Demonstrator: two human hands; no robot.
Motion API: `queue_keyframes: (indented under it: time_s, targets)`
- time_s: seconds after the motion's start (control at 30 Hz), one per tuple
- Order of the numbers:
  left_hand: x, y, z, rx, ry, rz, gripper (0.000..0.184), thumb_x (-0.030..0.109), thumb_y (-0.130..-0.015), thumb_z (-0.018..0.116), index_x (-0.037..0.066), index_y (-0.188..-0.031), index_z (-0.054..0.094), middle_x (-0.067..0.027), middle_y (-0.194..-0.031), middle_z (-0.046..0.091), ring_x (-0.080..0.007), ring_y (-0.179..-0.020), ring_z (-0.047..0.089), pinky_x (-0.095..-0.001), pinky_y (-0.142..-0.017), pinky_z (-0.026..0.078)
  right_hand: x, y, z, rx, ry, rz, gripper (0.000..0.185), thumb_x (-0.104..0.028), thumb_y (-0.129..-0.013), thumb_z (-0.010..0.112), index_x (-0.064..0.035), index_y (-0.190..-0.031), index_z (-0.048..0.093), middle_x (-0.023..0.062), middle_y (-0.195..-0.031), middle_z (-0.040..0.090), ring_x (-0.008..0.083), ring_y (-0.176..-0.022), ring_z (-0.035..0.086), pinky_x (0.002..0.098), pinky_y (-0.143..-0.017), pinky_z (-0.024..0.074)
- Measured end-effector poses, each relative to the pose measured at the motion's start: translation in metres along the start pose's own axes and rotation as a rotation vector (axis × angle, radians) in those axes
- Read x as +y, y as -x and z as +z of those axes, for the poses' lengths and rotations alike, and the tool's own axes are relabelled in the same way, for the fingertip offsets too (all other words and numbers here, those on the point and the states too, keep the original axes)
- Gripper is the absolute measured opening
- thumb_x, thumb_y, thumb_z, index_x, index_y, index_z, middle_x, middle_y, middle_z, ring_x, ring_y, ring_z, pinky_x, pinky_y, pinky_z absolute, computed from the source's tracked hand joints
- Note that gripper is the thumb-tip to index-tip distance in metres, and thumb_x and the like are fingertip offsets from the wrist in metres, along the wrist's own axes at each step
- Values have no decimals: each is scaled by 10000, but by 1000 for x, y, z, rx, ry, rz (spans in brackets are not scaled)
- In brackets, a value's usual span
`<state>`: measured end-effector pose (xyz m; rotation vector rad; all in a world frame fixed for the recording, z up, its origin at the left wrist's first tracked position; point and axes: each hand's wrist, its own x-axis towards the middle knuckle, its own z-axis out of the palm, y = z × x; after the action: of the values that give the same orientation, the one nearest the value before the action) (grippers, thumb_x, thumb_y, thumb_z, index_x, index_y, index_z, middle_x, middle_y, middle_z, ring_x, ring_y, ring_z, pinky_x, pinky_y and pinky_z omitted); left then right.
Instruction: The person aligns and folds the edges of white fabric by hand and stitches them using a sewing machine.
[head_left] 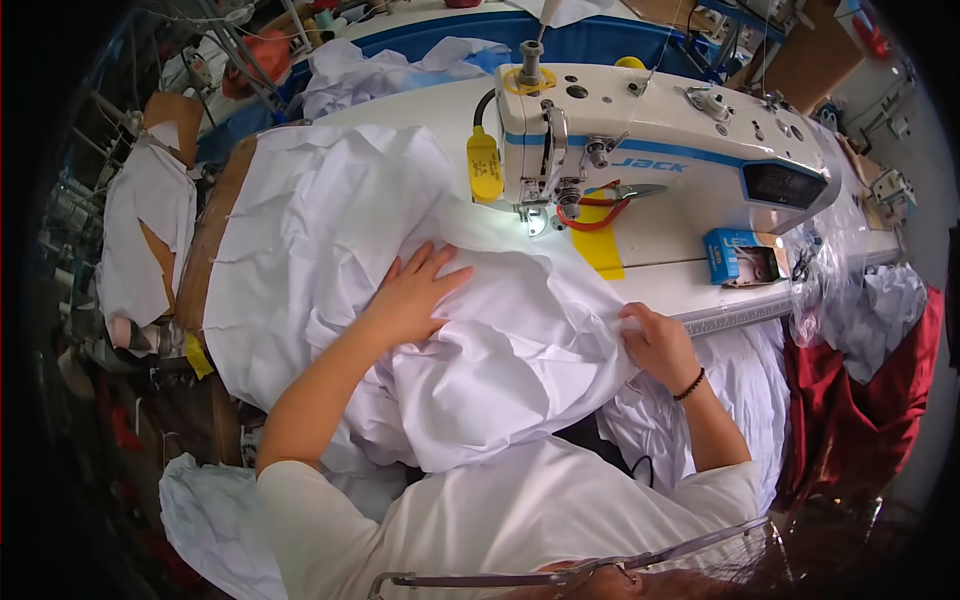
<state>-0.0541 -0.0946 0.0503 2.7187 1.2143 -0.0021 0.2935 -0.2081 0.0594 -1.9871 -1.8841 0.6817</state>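
White fabric spreads in loose folds across the sewing machine bed and drapes over the front edge. My left hand lies on it with the fingers spread, left of the needle area. At the right, my right hand pinches the fabric's edge near the front of the bed. The sewing machine, white with a blue stripe, stands beyond my hands. Its lit presser foot is at the fabric's far edge; whether the cloth lies under it I cannot tell.
Red-handled scissors lie on the machine bed near a yellow patch. A small blue box sits farther right. Red fabric hangs at the right. More white cloth is piled at the left.
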Motion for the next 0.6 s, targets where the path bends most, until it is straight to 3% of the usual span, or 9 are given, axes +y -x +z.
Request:
queue_keyframes:
  time_s: [0.07,0.13,0.17,0.23,0.33,0.4,0.47,0.6]
  targets:
    - [15,-9,-10,52,111,34,705,123,-663,751,170,-1318,496,-94,-1299,495,-300,-1222,461,-465,-1012,359,-8,3,-4,38,60,-84,208,-80,-779,623,-81,-987,639,148,-899,661,371,-788,613,388,-714,504]
    - [52,-33,-26,338,125,73,461,118,-709,707,86,-1152,586,-78,-1116,581,-268,-1093,538,-383,-911,418,-24,-9,-8,268,212,-318,200,-47,-784,618,-60,-984,622,133,-875,646,327,-816,615,400,-722,502]
    - [58,-46,-21,337,129,79,461,118,-709,707,86,-1152,586,-78,-1116,581,-268,-1093,538,-383,-911,418,-28,-19,-5,270,215,-311,200,-47,-784,618,-60,-984,622,133,-875,646,327,-816,615,400,-722,502]
    - [56,-74,-1,612,-33,327,334,86,-732,661,51,-1057,596,-67,-1048,584,-252,-1037,547,-386,-878,429,-32,-48,9,205,-21,-481,212,-8,-780,615,-38,-989,622,127,-951,640,305,-906,598,383,-763,494]
    - [44,-83,24,555,10,378,262,60,-721,646,46,-981,618,-64,-1021,599,-257,-988,580,-372,-840,467,-36,-93,38,180,-134,-523,254,8,-775,611,-39,-1024,632,115,-1025,633,303,-980,592,376,-808,490]
    - [41,-83,36,475,50,369,251,56,-713,646,47,-963,623,-63,-1016,602,-256,-970,591,-365,-824,480,-36,-113,53,321,-114,-820,301,10,-751,632,-30,-1049,638,115,-1106,629,307,-1064,584,383,-868,485]
    - [42,-82,43,677,111,371,225,62,-705,655,54,-929,635,-64,-992,606,-255,-921,607,-351,-771,500,-28,-114,56,339,13,-799,319,-20,-747,621,-35,-1064,638,99,-1113,628,288,-1093,575,380,-892,469]
    - [51,-80,40,647,153,306,293,60,-691,664,67,-980,624,-54,-1036,599,-251,-997,588,-372,-847,478,-17,-104,55,390,219,-755,346,-69,-729,598,-30,-1070,638,81,-1138,621,256,-1097,568,375,-917,449]
